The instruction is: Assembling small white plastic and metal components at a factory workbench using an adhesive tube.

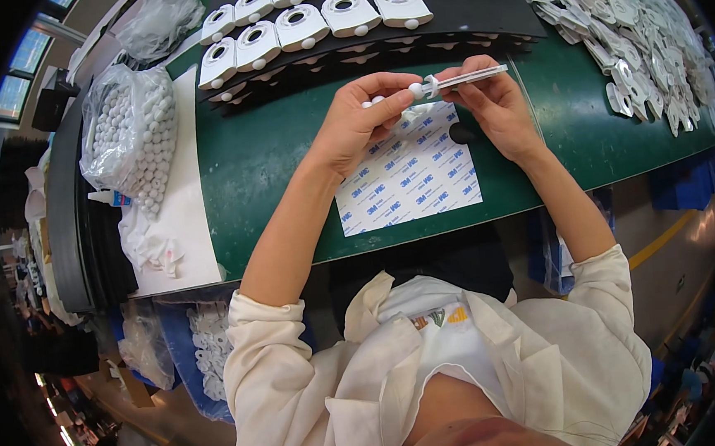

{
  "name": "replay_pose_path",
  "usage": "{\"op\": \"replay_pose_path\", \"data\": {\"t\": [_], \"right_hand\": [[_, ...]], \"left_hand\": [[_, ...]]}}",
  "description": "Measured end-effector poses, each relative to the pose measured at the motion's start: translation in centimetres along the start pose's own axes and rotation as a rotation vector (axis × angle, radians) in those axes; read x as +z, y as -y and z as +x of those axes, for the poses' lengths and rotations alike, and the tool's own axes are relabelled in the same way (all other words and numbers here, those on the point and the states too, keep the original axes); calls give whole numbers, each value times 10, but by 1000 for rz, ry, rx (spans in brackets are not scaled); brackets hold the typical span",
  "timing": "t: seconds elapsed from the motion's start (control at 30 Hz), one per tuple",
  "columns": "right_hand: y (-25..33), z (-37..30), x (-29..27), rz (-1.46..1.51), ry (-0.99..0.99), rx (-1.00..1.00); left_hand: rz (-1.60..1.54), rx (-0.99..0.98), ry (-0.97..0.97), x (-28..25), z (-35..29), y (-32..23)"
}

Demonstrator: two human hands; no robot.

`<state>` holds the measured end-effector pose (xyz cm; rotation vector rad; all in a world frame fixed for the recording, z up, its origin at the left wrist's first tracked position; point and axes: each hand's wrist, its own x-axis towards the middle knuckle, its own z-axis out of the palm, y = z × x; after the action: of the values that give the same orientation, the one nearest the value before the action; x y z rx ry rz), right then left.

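Two cream sleeves, rolled to the elbow, are nearest to us, and past them our bare forearms reach over the edge of a green table. On it lies a white sheet patterned with blue print, slightly askew, with a round black thing at its right edge. Just beyond, we hold our work up above the far part of the sheet, between both hands. Our left hand is closed to a pinch, thumb and forefinger on a small white ball, smooth and plain; more white shows within its curled fingers. Our right hand grips a flat white piece between thumb and fingers. We see this piece nearly edge-on: slim, pale, a thin line along its side, its far tip pointing right and slightly up. At its left end a small white fork-like neck meets the ball; whether the two are joined we cannot tell. Farther off to our left, a clear bag bulges with similar white balls. Beyond our hands, rows of white pieces, each with a dark-rimmed round hole, stand on black boards, and to the right spreads a loose heap of flat white parts.
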<state>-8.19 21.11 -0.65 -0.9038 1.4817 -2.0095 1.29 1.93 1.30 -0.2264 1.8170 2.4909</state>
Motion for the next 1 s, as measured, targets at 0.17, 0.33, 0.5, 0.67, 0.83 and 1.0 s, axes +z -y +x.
{"op": "replay_pose_path", "data": {"t": [0.17, 0.33, 0.5, 0.67, 0.83, 1.0], "right_hand": [[1, 1, 0, -33, 40, -8], [-1, -1, -1, 11, 38, -8], [4, -5, -7, -20, 103, 129], [18, -1, -3, -195, 80, 14], [51, 29, 0, -368, -32, -189], [56, 65, -44, -703, -342, -74]], "left_hand": [[19, -30, 36, -4, 0, 0], [242, 161, -14, 3, 2, 3], [528, 514, 59, 9, -4, 3], [654, 586, 13, 3, -4, 6], [426, 530, -90, -5, 0, -6], [63, 148, -216, -13, 3, -11]]}}
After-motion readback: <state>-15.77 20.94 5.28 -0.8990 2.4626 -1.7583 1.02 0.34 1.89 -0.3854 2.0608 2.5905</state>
